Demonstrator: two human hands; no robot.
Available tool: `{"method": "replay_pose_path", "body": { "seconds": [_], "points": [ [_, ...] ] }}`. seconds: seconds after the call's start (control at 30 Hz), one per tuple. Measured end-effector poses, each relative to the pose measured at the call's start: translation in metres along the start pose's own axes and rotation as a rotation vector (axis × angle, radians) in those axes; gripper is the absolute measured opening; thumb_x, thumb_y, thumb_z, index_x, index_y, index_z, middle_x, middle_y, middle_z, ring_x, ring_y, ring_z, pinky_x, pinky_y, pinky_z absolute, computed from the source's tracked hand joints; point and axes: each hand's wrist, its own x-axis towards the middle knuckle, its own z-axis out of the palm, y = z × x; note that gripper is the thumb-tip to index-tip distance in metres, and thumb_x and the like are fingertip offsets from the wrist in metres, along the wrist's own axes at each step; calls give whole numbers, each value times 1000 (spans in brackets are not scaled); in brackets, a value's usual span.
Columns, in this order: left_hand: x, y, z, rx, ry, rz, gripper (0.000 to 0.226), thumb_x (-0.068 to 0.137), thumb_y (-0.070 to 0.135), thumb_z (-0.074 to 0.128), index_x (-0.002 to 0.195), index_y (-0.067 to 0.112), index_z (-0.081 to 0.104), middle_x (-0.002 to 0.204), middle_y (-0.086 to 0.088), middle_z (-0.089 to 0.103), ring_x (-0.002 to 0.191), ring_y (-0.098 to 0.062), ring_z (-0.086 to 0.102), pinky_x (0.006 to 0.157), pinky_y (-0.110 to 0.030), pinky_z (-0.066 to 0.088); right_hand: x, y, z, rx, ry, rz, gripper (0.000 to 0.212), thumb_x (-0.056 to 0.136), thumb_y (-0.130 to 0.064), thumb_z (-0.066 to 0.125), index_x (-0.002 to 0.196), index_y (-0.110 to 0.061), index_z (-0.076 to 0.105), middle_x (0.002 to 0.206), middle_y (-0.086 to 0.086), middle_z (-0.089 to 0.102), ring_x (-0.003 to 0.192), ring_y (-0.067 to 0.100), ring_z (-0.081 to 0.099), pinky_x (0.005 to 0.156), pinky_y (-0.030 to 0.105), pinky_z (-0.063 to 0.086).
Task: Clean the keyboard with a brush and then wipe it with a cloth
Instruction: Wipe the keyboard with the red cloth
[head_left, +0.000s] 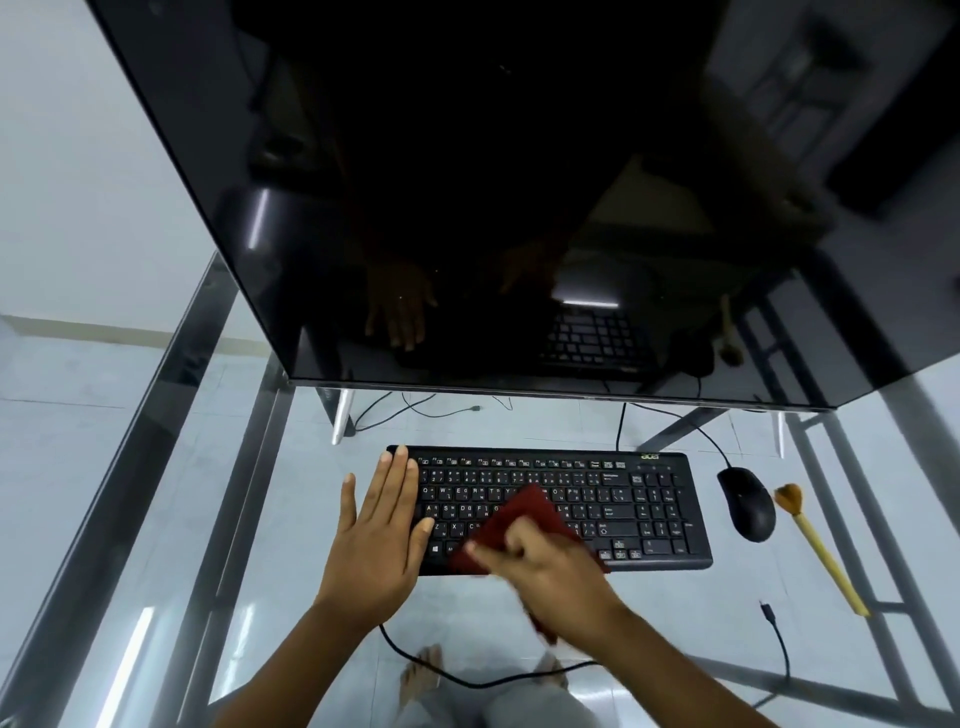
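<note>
A black keyboard (623, 499) lies on the glass table in front of the monitor. My left hand (382, 530) rests flat on the keyboard's left end, fingers straight. My right hand (545, 571) grips a dark red cloth (519, 519) and holds it against the middle keys; the hand is blurred. A brush (815, 545) with a yellow wooden handle and brown bristles lies on the table to the right of the mouse, away from both hands.
A large dark monitor (519, 208) looms over the back of the glass table (260, 519). A black mouse (748, 504) sits right of the keyboard. Black cables (779, 644) run along the front and behind the keyboard. Metal frame bars show through the glass.
</note>
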Motion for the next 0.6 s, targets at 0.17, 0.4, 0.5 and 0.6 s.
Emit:
{"method": "replay_pose_path", "body": {
  "seconds": [0.17,0.4,0.5,0.6],
  "points": [
    [1,0,1,8,5,9,63,101,46,17,153,10,13,161,-6,8,148,-20,3,118,-47,2,33,1,-6,28,251,453,28,96,-36,58,124,-38,63,83,-17,45,49,1,43,40,7,37],
    [1,-3,2,24,-4,29,66,100,47,21,152,8,16,161,-7,8,148,-20,4,118,-48,3,81,-5,-12,-60,121,340,35,99,-29,49,134,-30,52,101,-4,54,69,9,56,61,25,52],
    [1,-1,1,39,-5,12,66,100,48,19,152,7,16,161,-7,9,148,-20,4,117,-49,5,87,2,-9,-150,178,444,36,101,-30,43,137,-30,49,113,-2,55,75,10,58,61,24,52],
    [1,-2,2,37,-10,13,65,100,46,18,152,8,17,161,-8,11,148,-21,6,117,-50,6,94,-31,4,-109,103,227,28,102,-42,40,123,-30,54,102,-4,58,70,11,60,59,25,50]
  ]
}}
